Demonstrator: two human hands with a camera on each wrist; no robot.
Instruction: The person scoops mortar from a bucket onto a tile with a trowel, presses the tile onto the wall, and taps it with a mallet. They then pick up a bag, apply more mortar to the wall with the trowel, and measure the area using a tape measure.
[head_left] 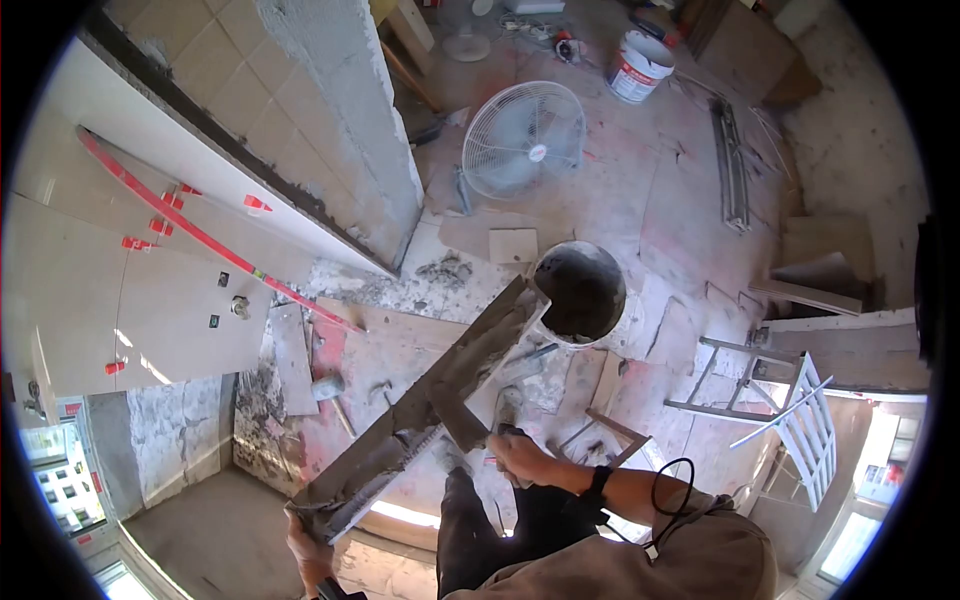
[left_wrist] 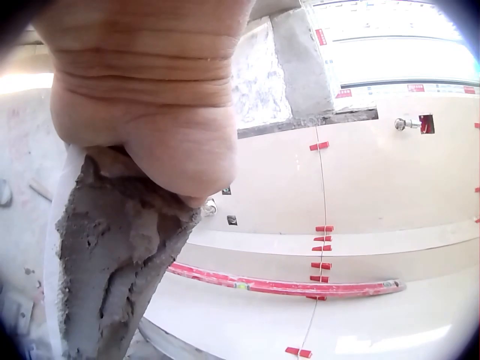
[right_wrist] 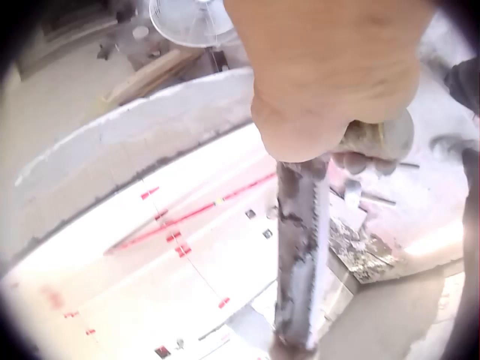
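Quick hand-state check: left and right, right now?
Left hand: closed, holding one end of the mortar-covered strip.
Right hand: closed, gripping the trowel.

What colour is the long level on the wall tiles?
The long level is red, clearest in the left wrist view.

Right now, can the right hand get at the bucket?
Probably yes, with a lean: the bucket is open on top, and the far end of the coated board crowds only one side. But the right hand holds a trowel, so its fingers aren't free.
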